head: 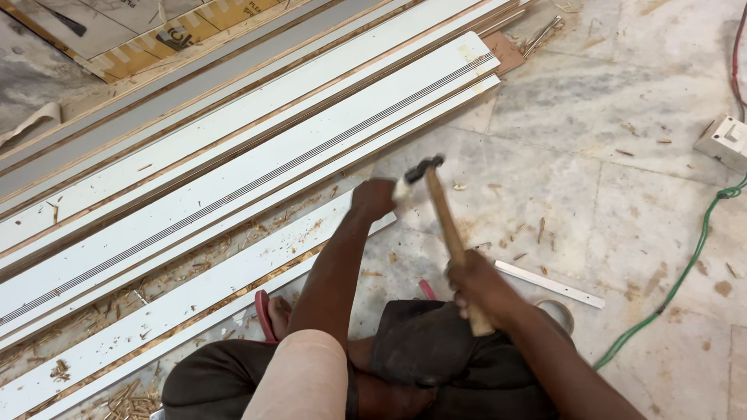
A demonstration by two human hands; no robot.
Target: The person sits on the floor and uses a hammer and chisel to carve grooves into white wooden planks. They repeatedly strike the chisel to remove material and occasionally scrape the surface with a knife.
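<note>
Nearest the camera, the person sits low on the floor with knees drawn up, a red sandal [264, 315] tucked by the near board; sitting this low puts both arms right over the work. The right hand [475, 284] is wrapped tight around the wooden handle of a hammer [445, 225], gripping near the butt end for a long swing; the dark head is up and blurred, just above the other fist. The left hand [373, 198] is curled shut at the end of a white strip [194, 299], pinching something small and pale at its fingertips; what it is I cannot tell, but it sits right under the hammer head, held steady there. The strip lies flat on the marble floor [607, 179], wood shavings strewn along it. To the right, a short white offcut [548, 284] and a roll of tape [562, 311]; a green cable [685, 272] snakes off toward a white socket box [724, 140]. Farther left, long white boards [233, 179] lie side by side, flat and parallel.
</note>
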